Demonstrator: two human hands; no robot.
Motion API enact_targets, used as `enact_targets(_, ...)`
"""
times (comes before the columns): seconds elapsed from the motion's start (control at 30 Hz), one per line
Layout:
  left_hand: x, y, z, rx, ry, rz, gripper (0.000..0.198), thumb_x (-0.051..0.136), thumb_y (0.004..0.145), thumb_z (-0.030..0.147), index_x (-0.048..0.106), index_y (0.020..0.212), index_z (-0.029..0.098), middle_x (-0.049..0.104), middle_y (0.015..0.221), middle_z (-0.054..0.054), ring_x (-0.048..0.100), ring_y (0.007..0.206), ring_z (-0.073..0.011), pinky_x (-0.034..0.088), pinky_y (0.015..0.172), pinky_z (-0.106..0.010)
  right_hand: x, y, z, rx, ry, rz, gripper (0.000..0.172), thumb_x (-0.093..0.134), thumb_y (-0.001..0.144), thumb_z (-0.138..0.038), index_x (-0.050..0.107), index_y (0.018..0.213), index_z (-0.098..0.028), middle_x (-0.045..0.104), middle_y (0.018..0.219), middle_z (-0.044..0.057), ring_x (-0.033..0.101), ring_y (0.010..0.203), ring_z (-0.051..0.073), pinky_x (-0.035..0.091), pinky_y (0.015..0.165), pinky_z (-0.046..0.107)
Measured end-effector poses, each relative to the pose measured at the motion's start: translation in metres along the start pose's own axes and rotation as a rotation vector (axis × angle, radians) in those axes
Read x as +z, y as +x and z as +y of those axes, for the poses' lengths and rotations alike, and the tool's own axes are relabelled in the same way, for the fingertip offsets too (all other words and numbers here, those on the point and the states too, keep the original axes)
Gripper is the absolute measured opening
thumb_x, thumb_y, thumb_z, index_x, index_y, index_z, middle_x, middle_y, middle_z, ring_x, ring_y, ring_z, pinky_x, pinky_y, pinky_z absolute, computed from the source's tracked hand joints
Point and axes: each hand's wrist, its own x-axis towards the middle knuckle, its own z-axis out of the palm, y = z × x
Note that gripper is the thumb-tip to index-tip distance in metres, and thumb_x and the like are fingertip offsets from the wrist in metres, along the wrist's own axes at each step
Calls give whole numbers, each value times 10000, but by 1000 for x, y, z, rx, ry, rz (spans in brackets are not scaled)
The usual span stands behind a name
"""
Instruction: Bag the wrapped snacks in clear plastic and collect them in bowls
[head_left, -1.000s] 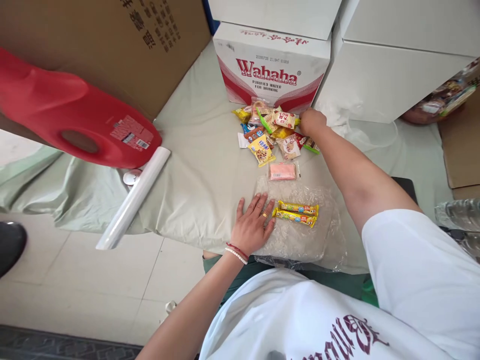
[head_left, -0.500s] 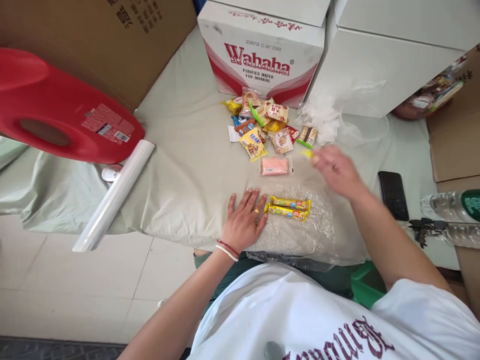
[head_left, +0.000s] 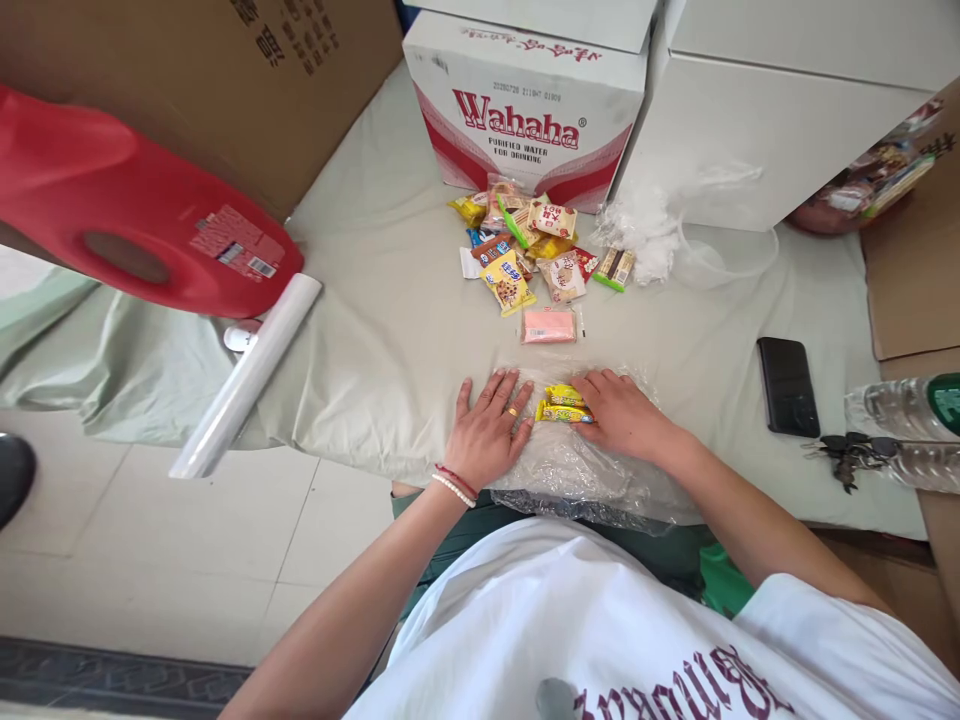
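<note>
My left hand (head_left: pixel 489 425) lies flat with fingers spread, on the cloth and the edge of a clear plastic sheet (head_left: pixel 562 465). Its thumb side is close to the left ends of two yellow snack sticks (head_left: pixel 561 402), which lie side by side on the sheet. Over their right ends, my right hand (head_left: pixel 622 412) has its fingers bent, gripping them between fingers and thumb; those ends are hidden. A pink wrapped snack (head_left: pixel 548 325) lies just beyond the sheet. Behind it is a pile of small wrapped snacks (head_left: pixel 536 235).
A white and red water carton (head_left: pixel 529 130) stands behind the pile, beside crumpled clear plastic (head_left: pixel 649 225). On the left are a red jug (head_left: pixel 150 225) and a roll of clear film (head_left: pixel 247 375). A black phone (head_left: pixel 787 385), keys (head_left: pixel 844 460) and bottles (head_left: pixel 900 410) are at right.
My right hand has come down and left from beside the pile, where it held something small and yellow, onto the snack sticks. My left hand stays flat. The view has shifted slightly.
</note>
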Motion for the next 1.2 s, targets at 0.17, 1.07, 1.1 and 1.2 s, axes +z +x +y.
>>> enact_targets(0.17,1,0,0,-4,-10,-11,604,365,1083,445,345,1656,253,352,1711,-104,331,1597,-285,94,1313,-617,-6,-10,28,57,48,-46,501,658,910,-331,587,1368,-139,666,1231,166,598,1143,340,444,928,423)
enact_targets(1.07,2,0,1,-1,9,-1,620,340,1070,381,330,1662,195,393,1687,-129,348,1589,-303,97,1313,-634,34,-16,-45,10,-15,244,619,622,997,-327,471,1572,-151,504,1577,189,451,1365,371,332,1139,530)
enact_targets(1.1,2,1,1,-2,7,-4,618,337,1070,382,336,1660,197,392,1688,-126,350,1588,-301,95,1315,-630,34,-17,-46,14,-21,252,603,604,1005,-325,477,1572,-163,495,1590,177,449,1357,372,344,1119,529)
enact_targets(1.2,1,1,1,-6,-2,-18,612,330,1070,381,353,1653,194,386,1692,-120,345,1590,-300,88,1318,-623,37,-21,-49,17,-31,251,566,540,1029,-304,479,1580,-191,475,1618,149,474,1301,366,390,1042,517)
